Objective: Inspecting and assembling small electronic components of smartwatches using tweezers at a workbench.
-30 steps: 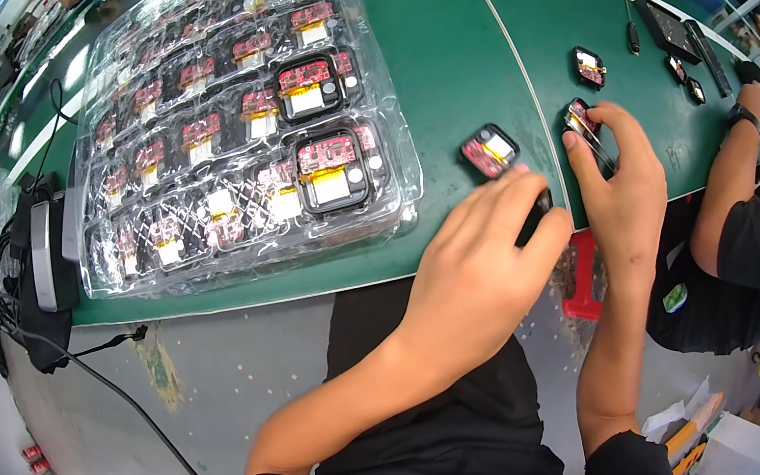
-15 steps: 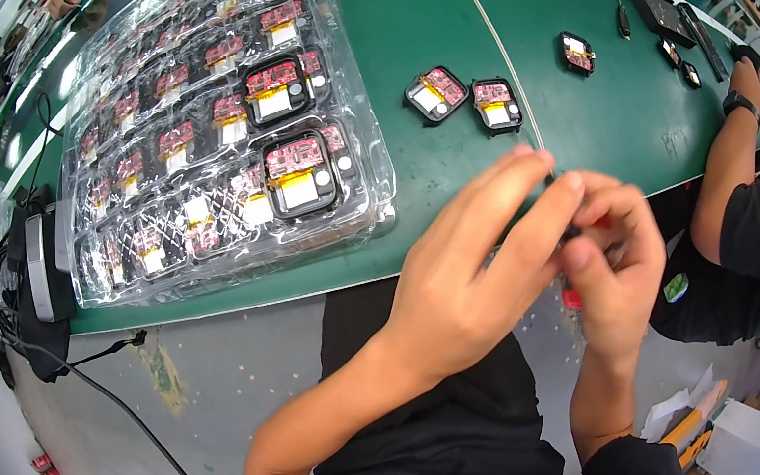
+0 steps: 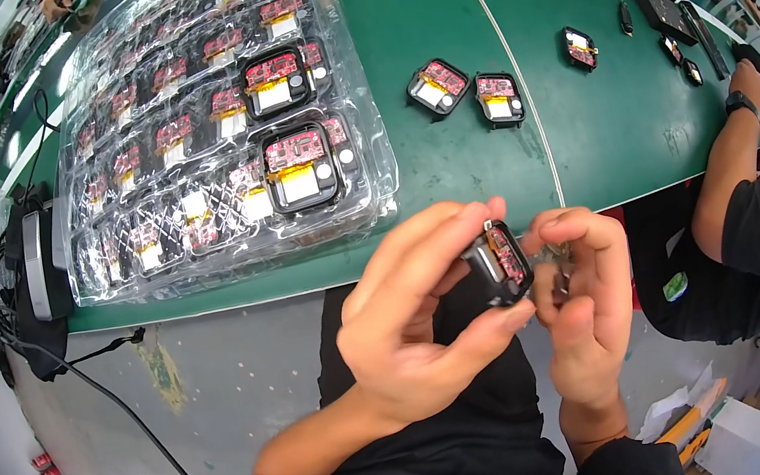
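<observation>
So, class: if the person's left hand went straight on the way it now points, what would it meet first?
Probably the right hand, just beyond the small black device the left hand holds; depth is unclear.

The green-topped workbench (image 3: 451,181) supports stacked clear plastic trays (image 3: 374,154) at left, two adjacent open-cased circuit modules (image 3: 438,89) centrally, a third module (image 3: 581,48) farther right, and a flat black box (image 3: 661,11) at far right.

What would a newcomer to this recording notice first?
The clear plastic tray stack, holding red circuit boards, dominates the left of the green table. Next comes the black square casing with a red board inside, held by the left hand before the table's near edge.
</observation>
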Motion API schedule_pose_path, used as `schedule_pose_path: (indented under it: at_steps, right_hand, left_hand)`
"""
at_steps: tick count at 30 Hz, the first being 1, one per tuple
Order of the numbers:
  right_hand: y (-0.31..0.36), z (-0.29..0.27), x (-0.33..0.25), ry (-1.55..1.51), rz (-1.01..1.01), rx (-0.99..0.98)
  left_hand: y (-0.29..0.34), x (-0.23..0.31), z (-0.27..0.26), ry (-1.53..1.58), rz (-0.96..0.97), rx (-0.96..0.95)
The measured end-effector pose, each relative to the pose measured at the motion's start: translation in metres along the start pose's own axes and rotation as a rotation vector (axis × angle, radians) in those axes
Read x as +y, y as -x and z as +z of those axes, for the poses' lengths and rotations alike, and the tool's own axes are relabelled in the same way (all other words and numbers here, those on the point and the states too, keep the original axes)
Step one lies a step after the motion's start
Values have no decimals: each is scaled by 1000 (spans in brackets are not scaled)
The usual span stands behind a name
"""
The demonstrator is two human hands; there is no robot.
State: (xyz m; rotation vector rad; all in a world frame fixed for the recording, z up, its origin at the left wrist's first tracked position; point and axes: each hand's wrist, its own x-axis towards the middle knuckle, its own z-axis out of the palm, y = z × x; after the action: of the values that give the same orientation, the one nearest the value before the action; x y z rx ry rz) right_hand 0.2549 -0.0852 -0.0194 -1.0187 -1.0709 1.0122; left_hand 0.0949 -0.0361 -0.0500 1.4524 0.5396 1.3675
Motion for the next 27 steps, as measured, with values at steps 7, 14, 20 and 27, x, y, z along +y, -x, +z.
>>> schedule_pose_path:
  at_steps: [7,14,20,27]
  right_hand:
    - [-7,-5,5,905,-508,13]
    - [-11,-6,13,1007,-715,46]
    - [-12,-6,14,928,-638,55]
    - [-16,-11,8,841,-513,-1]
  left_hand:
    - [4,15,10,344,-243,238]
    - [12,4,2,560,-133,58]
    - [9,15,9,446,-340,234]
    - [6,15,5,380,-334,202]
